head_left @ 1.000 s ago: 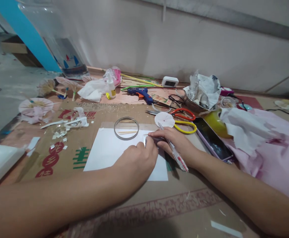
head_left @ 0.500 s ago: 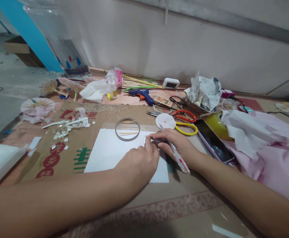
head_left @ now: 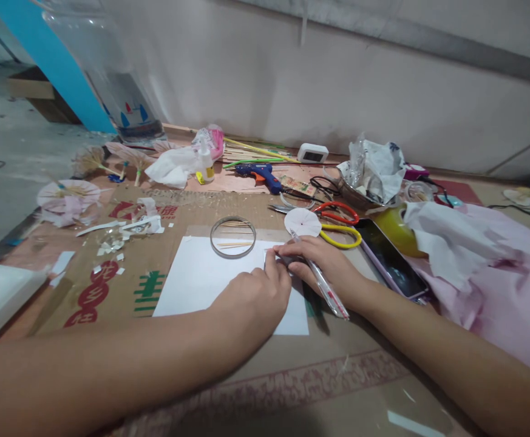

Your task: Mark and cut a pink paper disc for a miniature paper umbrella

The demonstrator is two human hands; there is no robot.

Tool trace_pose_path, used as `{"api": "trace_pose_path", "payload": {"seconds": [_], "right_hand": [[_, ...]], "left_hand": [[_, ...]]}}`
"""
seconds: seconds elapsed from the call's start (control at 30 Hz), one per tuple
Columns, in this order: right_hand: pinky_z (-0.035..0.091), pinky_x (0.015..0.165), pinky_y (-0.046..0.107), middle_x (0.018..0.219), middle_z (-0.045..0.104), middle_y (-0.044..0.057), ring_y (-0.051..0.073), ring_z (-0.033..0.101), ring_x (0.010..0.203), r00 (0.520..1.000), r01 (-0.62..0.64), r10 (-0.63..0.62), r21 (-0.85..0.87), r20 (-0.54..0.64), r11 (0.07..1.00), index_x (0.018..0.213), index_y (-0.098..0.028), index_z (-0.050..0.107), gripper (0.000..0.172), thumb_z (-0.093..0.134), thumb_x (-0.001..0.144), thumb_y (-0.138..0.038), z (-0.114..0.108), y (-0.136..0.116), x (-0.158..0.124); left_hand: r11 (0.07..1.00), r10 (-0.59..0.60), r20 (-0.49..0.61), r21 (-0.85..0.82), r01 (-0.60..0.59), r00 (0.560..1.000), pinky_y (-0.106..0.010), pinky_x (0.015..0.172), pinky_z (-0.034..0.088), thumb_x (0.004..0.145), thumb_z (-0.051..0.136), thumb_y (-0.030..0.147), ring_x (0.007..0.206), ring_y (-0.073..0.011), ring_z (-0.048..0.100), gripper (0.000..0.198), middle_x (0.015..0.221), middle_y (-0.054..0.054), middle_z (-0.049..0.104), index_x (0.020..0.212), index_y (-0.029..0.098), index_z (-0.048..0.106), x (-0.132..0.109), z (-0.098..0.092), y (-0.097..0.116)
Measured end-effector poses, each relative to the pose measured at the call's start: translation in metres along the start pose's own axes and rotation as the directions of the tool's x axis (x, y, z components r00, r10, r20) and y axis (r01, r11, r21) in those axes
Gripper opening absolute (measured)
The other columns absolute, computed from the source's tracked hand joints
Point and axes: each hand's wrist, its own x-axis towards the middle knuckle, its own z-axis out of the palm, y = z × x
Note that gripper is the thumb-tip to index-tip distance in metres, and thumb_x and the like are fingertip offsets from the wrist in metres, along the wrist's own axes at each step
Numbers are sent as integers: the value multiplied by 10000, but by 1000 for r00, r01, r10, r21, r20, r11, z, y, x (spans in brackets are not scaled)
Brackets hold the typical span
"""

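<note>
A white sheet of paper point(head_left: 192, 279) lies on the cardboard, under both hands. My left hand point(head_left: 258, 297) rests on its right part, fingers closed around something small that I cannot make out. Touching its fingertips is my right hand point(head_left: 326, 264), which is closed with a clear pen point(head_left: 326, 285) held in it, tip pointing up and left. Just beyond the pen's tip sits a round white paper disc point(head_left: 302, 223). A grey ring point(head_left: 212, 237) surrounds several thin sticks point(head_left: 235, 244) at the sheet's far edge.
Scissors with yellow handles point(head_left: 351, 245), red-handled scissors point(head_left: 353, 212) and a phone point(head_left: 392, 261) lie at the right, beside pink cloth point(head_left: 496, 291). Behind are a blue glue gun point(head_left: 265, 176) and a glue bottle point(head_left: 206, 167). Paper scraps point(head_left: 110, 246) lie left.
</note>
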Motion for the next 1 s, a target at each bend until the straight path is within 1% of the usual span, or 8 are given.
{"api": "trace_pose_path", "payload": {"seconds": [0.23,0.53,0.7,0.87,1.0], "right_hand": [[571,875,433,1119,764,136,266,715,1010,1000,3,-3,-13,0,1000,1189,-184,697,288,530,1048,-370,-1,-1,1],[572,866,421,1107,767,131,257,710,998,1000,16,-17,-21,-10,1000,1174,-186,703,294,513,1054,-376,1,0,1],[568,885,425,1103,761,122,253,703,1009,1000,1,-1,-20,-11,1000,1169,-196,705,285,525,1049,-381,1,0,1],[569,889,435,1108,764,124,258,704,1015,1000,-1,1,-11,7,1000,1163,-193,705,282,521,1051,-375,0,-1,1],[568,903,447,1127,763,126,262,704,1030,1000,-15,16,-9,20,1000,1172,-199,705,276,530,1046,-372,0,-1,1]], "left_hand": [[1000,-6,-41,11,7,999,-279,480,577,962,405,48,677,-218,735,466,1431,-375,548,1392,-8,576,-1,4,2],[1000,-7,-14,-7,7,1000,-277,491,583,969,436,70,700,-228,750,452,1447,-393,513,1392,-12,575,0,1,1],[1000,-7,-22,-4,7,1000,-280,507,591,953,468,61,715,-230,753,441,1451,-394,506,1372,-8,589,0,2,2],[1000,-10,-35,8,11,999,-278,513,591,950,441,49,719,-226,751,436,1441,-386,525,1352,-5,603,0,1,1],[1000,-13,-23,10,13,1000,-266,512,586,954,440,61,720,-214,749,436,1455,-371,527,1354,2,604,-1,1,1]]}}
